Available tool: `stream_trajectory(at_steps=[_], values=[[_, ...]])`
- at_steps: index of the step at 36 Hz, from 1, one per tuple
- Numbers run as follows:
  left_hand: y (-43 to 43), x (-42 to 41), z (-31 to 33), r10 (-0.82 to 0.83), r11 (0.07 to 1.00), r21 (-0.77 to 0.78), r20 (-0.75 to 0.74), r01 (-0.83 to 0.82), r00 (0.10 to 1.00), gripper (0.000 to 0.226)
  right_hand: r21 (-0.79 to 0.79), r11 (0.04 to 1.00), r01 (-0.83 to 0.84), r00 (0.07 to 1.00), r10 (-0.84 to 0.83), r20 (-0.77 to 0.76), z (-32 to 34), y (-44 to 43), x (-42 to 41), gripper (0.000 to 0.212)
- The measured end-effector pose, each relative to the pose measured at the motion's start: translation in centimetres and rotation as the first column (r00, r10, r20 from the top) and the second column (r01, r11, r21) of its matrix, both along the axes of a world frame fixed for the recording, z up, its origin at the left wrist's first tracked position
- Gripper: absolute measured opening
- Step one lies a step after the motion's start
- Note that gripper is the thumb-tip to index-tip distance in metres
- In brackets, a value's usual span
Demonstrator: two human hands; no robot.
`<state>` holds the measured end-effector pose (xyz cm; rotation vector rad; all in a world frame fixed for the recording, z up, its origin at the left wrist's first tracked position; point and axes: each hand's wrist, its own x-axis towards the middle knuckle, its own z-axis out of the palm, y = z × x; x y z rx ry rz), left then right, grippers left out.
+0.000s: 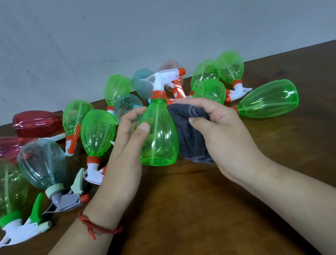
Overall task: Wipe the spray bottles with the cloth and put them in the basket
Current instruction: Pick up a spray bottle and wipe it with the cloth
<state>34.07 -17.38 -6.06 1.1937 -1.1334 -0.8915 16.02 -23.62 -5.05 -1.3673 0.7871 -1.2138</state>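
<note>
A green spray bottle (160,140) with an orange collar and a white trigger head stands upright on the brown wooden desk (190,206), near the middle of the view. The left hand (124,151) holds it from its left side: the thumb lies on the front of the body and the fingers curve round behind the shoulder. The right hand (222,128) grips a dark grey cloth (188,139), fingers curled over the bunched fabric, and the cloth presses against the right side of the bottle, its lower edge hanging down to the desk. A red string bracelet (94,227) circles the left wrist. Behind and to the left of the held bottle, many other spray bottles lie on their sides in a loose heap, several touching or overlapping. Most are green, among them one large green bottle (268,99) lying apart at the right. Two dark red bottles (36,123) lie at the far left, and a clear bluish bottle (42,164) with a grey trigger head lies at the front left. A plain grey wall (154,26) rises behind the desk.
</note>
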Motion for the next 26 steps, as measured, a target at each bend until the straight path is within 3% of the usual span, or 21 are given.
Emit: stream_trajectory(at_steps=[4,7,11,15,19,26], values=[[0.3,-0.2,0.4,0.085,0.995,-0.073,0.154,-0.075,0.984,0.053,-0.045,0.999,-0.018,0.999,0.017,-0.028,0.5,-0.1,-0.2,0.047],[0.5,-0.1,0.3,0.097,0.991,-0.115,0.209,-0.074,0.973,0.055,-0.180,0.979,0.094,0.995,-0.098,-0.015,1.8,-0.3,-1.0,0.043],[0.7,-0.3,0.5,0.088,0.989,-0.142,0.316,-0.045,0.945,0.055,-0.360,0.878,0.316,0.949,-0.301,0.098,3.4,-1.6,-2.9,0.032],[1.0,-1.3,0.6,0.070,0.982,-0.187,0.333,-0.007,0.940,0.054,-0.489,0.773,0.405,0.895,-0.445,0.038,2.8,-3.3,-3.4,0.025],[0.8,-1.7,0.3,0.059,0.978,-0.208,0.308,0.007,0.950,0.053,-0.641,0.691,0.335,0.843,-0.523,-0.123,1.4,-3.7,-2.9,0.040],[1.0,-2.6,0.2,0.070,0.982,-0.188,0.347,-0.004,0.935,0.053,-0.817,0.568,0.098,0.805,-0.528,-0.270,0.2,-3.2,-1.5,0.043]])
